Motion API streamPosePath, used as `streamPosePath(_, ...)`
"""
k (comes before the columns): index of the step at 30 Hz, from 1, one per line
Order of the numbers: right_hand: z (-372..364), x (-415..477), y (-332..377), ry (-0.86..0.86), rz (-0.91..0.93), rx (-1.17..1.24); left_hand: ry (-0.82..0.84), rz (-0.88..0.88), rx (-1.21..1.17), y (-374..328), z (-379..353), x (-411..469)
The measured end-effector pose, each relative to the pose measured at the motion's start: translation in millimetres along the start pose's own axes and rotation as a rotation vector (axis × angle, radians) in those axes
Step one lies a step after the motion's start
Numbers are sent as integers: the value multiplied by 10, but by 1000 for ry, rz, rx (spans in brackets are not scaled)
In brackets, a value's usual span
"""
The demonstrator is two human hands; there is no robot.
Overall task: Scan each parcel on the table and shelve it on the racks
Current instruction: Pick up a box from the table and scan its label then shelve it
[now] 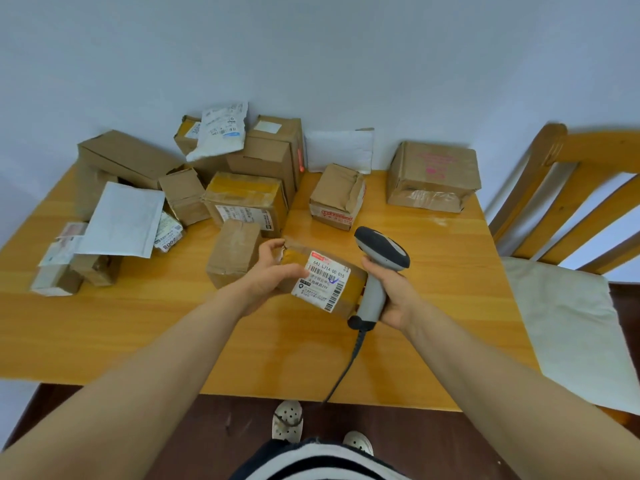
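Observation:
My left hand grips a small brown parcel by its left end, holding it just above the wooden table. A white barcode label faces up on the parcel. My right hand is wrapped around the grey handle of a corded barcode scanner, whose dark head sits to the right of and above the label. Several other cardboard parcels and white mailer bags lie piled on the far and left parts of the table.
A box with pink print stands at the far right corner, a small taped box beside it. A wooden chair with a pale cushion stands right of the table. The wall runs just behind the parcels. No racks are in view.

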State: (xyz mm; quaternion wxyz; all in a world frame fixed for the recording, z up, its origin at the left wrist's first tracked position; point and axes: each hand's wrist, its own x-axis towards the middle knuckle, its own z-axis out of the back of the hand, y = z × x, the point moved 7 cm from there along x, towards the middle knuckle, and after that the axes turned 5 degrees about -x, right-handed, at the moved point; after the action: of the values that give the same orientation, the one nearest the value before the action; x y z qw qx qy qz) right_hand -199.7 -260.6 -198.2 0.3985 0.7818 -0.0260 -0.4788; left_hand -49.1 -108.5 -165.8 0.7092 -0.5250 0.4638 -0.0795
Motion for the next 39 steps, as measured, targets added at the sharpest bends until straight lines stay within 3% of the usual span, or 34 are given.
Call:
streamPosePath(8,-308,-163,364,96,101,-32,-51,-2,82,-313,279,-101)
streamPosePath(15,-503,-382,486,130,247,-200,-385,-199,62,-631,642,-224)
streamPosePath(22,-800,-620,501,313,253,-330,-605,-198,151,-620,1033,-106)
streamPosePath(29,-808,-656,477,320,238,-376,-730,-209,192,-740,1063,-347)
streamPosePath(39,-817,-704,486,315,228,-373,-746,-213,202,-683,1142,-259)
